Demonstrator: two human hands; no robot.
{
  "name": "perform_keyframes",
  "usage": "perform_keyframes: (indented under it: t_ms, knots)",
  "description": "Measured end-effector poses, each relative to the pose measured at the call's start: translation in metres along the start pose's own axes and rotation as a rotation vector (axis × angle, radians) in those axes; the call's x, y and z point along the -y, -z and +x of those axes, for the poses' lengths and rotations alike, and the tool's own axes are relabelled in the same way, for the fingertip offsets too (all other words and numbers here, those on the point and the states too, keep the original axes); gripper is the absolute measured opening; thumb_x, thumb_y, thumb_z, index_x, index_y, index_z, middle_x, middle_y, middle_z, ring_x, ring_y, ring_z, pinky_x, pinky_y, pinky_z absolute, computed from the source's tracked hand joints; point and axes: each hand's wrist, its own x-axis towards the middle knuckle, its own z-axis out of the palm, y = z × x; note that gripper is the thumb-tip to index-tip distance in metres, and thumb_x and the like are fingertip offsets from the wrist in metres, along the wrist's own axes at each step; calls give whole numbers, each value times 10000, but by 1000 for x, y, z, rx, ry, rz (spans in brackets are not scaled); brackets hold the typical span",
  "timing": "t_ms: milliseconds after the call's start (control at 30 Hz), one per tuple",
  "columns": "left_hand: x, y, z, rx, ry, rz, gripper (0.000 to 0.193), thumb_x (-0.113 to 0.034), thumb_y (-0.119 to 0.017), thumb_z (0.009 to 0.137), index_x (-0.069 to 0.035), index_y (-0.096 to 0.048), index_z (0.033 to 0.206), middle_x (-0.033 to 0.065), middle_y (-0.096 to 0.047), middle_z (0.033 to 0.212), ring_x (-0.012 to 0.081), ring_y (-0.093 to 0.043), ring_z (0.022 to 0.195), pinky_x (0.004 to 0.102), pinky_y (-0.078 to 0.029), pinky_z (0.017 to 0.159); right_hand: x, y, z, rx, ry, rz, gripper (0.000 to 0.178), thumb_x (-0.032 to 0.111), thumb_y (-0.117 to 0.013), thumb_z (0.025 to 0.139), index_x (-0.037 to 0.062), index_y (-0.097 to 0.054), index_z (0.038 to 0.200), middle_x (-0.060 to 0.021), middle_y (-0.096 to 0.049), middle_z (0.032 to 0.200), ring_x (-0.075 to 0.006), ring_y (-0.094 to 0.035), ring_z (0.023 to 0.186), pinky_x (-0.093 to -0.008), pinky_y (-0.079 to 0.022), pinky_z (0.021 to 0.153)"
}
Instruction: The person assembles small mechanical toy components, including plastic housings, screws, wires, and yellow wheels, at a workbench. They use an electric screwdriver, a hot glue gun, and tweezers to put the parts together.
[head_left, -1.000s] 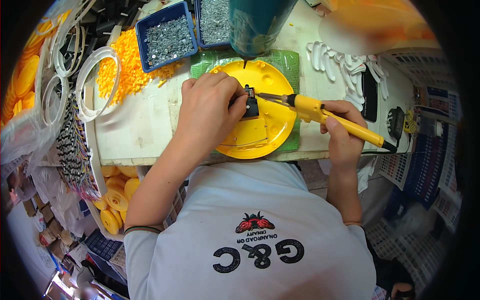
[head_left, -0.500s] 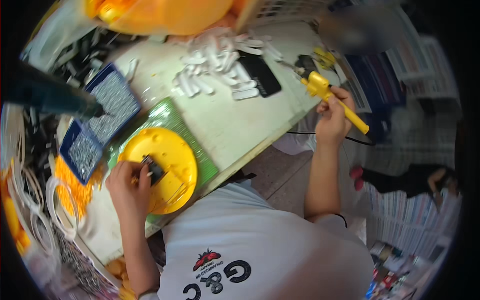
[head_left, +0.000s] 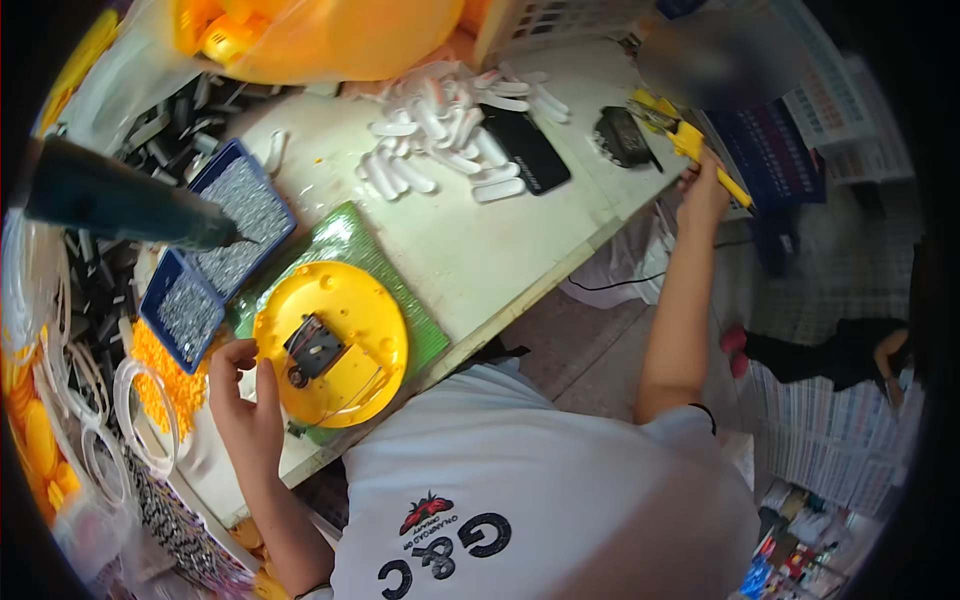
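Observation:
My left hand (head_left: pixel 243 392) hovers at the left rim of a round yellow plastic housing (head_left: pixel 370 300), thumb and fingers apart with nothing between them. Inside the housing sits a black gearbox-like unit (head_left: pixel 314 348) with a small motor and thin wires. The housing lies on a green bubble-wrap sheet (head_left: pixel 352 225). Away at the right table edge, my right hand (head_left: pixel 704 188) grips the handle of a yellow soldering iron (head_left: pixel 735 188). Its front end is beside a yellow piece (head_left: pixel 655 105), possibly a stand, and a dark block-like object (head_left: pixel 625 137).
Blue trays (head_left: pixel 290 215) of small metal screws stand left of the housing, under a dark power screwdriver (head_left: pixel 130 200). Orange pieces (head_left: pixel 165 375) lie nearby. White curved strips (head_left: pixel 440 130) and a black phone-like slab (head_left: pixel 530 155) lie farther back. A person (head_left: pixel 840 352) is at far right.
My left hand has drawn back from the black unit to the housing's left rim, its fingers parting. My right hand has carried the soldering iron right, toward the yellow piece.

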Motion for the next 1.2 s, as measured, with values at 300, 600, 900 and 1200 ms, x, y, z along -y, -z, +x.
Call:
perform_keyframes:
  t_ms: [300,600,900,1200]
  knots:
    - [27,21,-66,330,398,-361,462,-188,-811,925,15,-619,1293,41,-649,1027,86,-580,817,246,-498,687,-23,-53,-201,651,-21,-173,182,146,-645,1038,50,-668,1191,6,-632,878,-117,-567,717,-274,-469,599]
    - [39,8,-86,221,546,-1099,249,-141,-724,1002,0,-648,1193,2,-683,1041,74,-632,912,248,-535,838,53,-192,-400,1844,1177,-25,332,167,-848,791,80,-751,1097,-65,-716,1064,-300,-672,1073,-465,-514,975]
    - [78,24,-32,-356,119,238,204,-113,-754,918,-39,-729,1107,118,-700,1029,276,-678,882,367,-542,756,53,-198,-398,1968,1051,-134,300,217,-828,818,87,-727,1069,-48,-730,1101,-263,-660,1146,-494,-469,1079]
    - [90,20,-15,-325,2,344,140,-95,-737,943,-40,-670,1053,97,-711,1002,255,-680,902,378,-539,823,47,-199,-389,1839,976,-168,269,216,-854,796,111,-742,1017,-35,-727,1026,-259,-660,1019,-489,-468,1057]
